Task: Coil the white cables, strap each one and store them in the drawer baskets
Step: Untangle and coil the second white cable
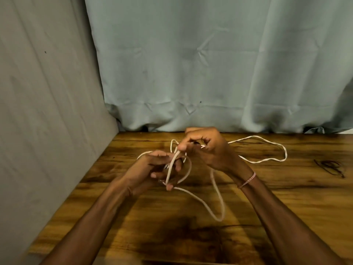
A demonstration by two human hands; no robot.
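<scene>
Wooden table (248, 217) fills the lower frame; at centre, left hand (152, 171) grips gathered cable (219, 197) loops while right hand (206, 148) pinches the strand, feeding another turn.

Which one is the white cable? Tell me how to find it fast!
Look at the wooden table in front of the grey-green curtain. In its middle, the left hand and right hand hold the white cable. It is the only thin, pale line there, looping off to the right.
</scene>
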